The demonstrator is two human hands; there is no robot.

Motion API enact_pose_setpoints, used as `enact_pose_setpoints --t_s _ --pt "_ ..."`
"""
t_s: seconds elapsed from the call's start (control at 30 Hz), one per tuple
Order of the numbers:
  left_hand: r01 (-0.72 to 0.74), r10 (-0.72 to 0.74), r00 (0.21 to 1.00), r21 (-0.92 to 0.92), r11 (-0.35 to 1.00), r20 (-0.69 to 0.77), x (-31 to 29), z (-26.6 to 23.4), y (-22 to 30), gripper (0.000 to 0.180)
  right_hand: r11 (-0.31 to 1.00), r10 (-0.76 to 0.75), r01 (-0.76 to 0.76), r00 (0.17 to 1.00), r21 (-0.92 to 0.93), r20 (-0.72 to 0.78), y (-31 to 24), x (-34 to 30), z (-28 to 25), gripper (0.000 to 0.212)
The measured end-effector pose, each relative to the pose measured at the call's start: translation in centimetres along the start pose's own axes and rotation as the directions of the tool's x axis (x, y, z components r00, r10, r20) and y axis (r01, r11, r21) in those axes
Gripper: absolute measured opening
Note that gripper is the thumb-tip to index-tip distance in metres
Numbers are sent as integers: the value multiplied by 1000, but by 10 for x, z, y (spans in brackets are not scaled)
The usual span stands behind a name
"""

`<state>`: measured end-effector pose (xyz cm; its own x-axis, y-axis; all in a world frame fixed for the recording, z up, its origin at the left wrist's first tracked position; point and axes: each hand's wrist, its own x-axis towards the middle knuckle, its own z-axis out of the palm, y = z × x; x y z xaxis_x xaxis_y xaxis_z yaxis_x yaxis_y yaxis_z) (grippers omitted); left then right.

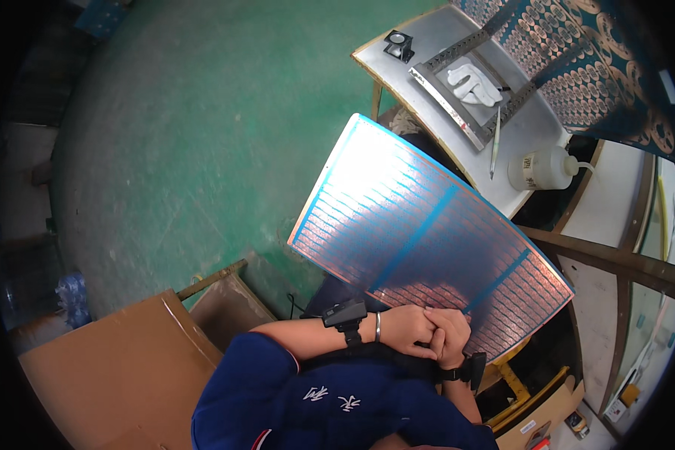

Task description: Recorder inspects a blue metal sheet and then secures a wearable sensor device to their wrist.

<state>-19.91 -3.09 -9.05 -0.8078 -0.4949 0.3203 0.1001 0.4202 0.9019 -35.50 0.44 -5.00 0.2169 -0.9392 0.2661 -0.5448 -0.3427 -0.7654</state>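
A large rectangular copper-coloured panel [427,232] with blue bands and rows of fine stripes lies tilted in front of me, its far left part bright with glare. At its near edge, my left hand [403,330] and my right hand [450,339] meet, with curled fingers touching one another. Both are closed. Whether anything small is between the fingers is hidden. A silver bracelet [378,327] and a black strapped device [344,313] are on my left wrist. Another black device [474,369] sits on my right wrist. What supports the panel is mostly hidden.
At the far right, a metal-topped bench [442,45] bears a dark frame [450,105], white glove [472,84], pen [496,146], black folding magnifier [399,46] and white squeeze bottle [541,168]. Patterned panels [570,60] lean behind. A cardboard box [120,360] stands left, on green floor [180,150].
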Motion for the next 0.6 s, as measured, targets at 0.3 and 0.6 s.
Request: enact_pose_setpoints --t_s 0.3,0.6 --pt "-9 9 1000 -6 1000 -6 1 2 -2 33 1000 12 -12 1000 -5 -5 0 1 -1 28" --pt "12 -12 1000 -7 1000 0 -1 2 -3 34 1000 16 -16 1000 6 9 0 2 0 29"
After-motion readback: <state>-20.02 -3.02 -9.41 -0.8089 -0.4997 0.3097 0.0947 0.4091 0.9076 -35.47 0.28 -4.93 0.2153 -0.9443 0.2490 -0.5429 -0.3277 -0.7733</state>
